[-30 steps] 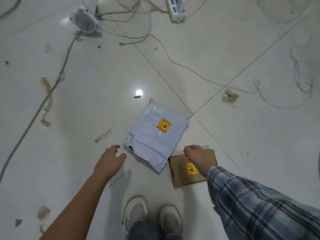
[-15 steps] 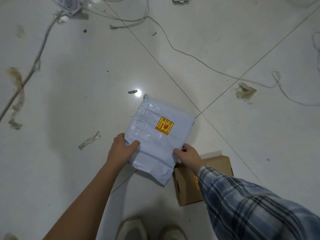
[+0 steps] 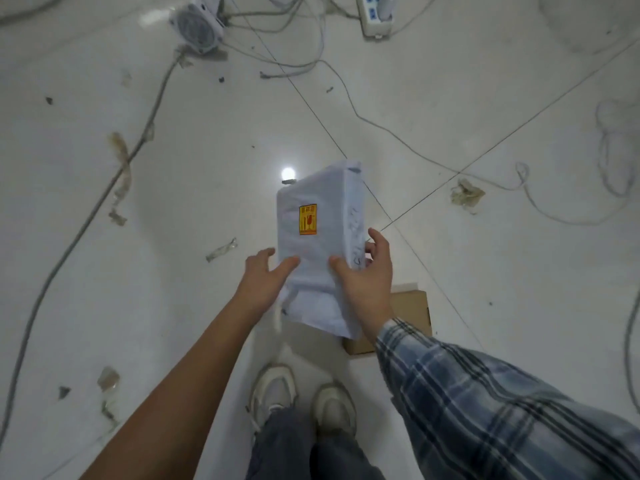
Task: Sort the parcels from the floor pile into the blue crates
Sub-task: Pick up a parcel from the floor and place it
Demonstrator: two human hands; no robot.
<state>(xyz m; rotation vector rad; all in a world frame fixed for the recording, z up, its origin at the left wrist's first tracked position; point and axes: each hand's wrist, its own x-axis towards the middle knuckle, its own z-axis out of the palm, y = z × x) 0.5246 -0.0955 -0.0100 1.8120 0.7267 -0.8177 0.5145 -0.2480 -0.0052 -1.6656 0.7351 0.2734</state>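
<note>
Head view: both hands, left hand (image 3: 261, 284) and right hand (image 3: 369, 282), grip white parcel (image 3: 320, 237); cardboard box (image 3: 408, 313) below; cables (image 3: 381, 126) around.

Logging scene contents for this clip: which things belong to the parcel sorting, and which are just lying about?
Job:
white poly mailer, gripped by left hand and right hand
cardboard box on the floor

Lying about:
small fan
power strip
loose cables
tape scraps
</note>
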